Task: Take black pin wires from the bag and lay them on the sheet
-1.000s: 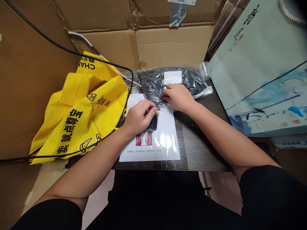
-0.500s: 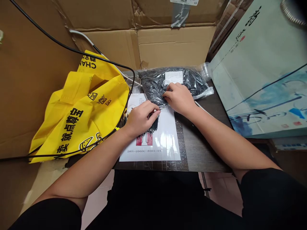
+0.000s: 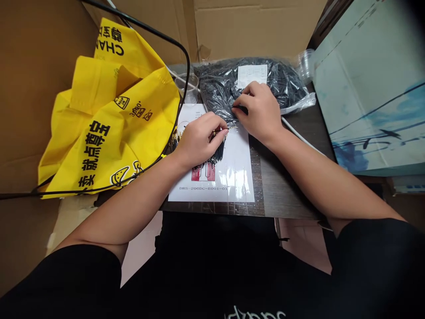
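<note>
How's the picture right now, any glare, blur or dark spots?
Head view: pale glare streaks the right part of the printed sheet; head view: bright reflections break up the plastic bag; head view: the far upper right corner goes dark and blurry; head view: thin black pieces by the left hand crowd together, too fine to count.

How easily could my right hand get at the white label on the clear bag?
Probably yes: your right hand is close by, on the near side of the white label, and nothing visible on top of the clear bag seems to block the way.
</note>
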`<move>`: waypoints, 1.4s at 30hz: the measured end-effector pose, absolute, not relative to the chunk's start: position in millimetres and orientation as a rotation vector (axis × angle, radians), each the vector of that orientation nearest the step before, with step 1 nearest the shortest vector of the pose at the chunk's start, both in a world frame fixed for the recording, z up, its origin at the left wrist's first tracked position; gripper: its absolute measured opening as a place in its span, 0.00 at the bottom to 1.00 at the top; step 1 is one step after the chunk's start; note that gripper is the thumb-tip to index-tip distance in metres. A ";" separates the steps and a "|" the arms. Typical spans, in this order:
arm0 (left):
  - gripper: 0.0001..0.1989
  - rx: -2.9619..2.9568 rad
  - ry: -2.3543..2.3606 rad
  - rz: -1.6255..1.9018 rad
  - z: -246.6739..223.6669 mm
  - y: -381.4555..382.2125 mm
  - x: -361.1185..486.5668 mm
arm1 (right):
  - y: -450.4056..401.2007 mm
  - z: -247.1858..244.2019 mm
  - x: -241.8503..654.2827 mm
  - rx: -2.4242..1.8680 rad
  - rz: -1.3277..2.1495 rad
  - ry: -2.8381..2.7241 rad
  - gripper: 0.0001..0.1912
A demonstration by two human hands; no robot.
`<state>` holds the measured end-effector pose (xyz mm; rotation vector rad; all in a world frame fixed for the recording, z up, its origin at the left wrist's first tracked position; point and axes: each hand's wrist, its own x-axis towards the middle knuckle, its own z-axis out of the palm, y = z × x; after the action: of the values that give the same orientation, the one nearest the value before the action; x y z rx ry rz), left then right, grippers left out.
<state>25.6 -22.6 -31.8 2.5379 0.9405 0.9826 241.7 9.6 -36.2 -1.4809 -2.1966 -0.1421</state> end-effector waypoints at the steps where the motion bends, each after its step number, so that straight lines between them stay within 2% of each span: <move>1: 0.05 2.533 0.947 0.974 -31.8 -22.8 25.9 | 9.1 -35.3 241.3 -1.487 -0.140 -2.199 0.14; 10: 0.07 2.533 0.986 0.934 -27.9 -27.5 27.2 | 10.3 -38.7 237.5 -1.617 -0.076 -2.208 0.22; 17: 0.06 2.549 0.961 0.938 -28.0 -27.8 26.4 | -5.6 -22.4 239.8 -1.461 -0.092 -2.095 0.22; 20: 0.06 2.555 0.941 0.938 -28.1 -28.2 26.3 | -30.1 -13.7 239.4 -1.430 0.005 -2.002 0.23; 28: 0.06 2.663 0.924 0.894 -29.5 -30.7 26.3 | -73.4 -35.4 248.6 -1.107 0.180 -2.060 0.10; 33: 0.06 2.684 0.907 0.876 -31.0 -31.2 25.7 | -69.6 -47.3 249.7 -1.094 0.162 -2.132 0.11; 42: 0.07 2.716 0.911 0.831 -28.9 -33.4 27.8 | -70.1 -47.0 249.6 -1.046 0.198 -2.146 0.07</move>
<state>27.8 -33.4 -28.9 2.7159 0.9113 0.8311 249.6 -70.1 -47.0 -1.0461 -2.1462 0.1982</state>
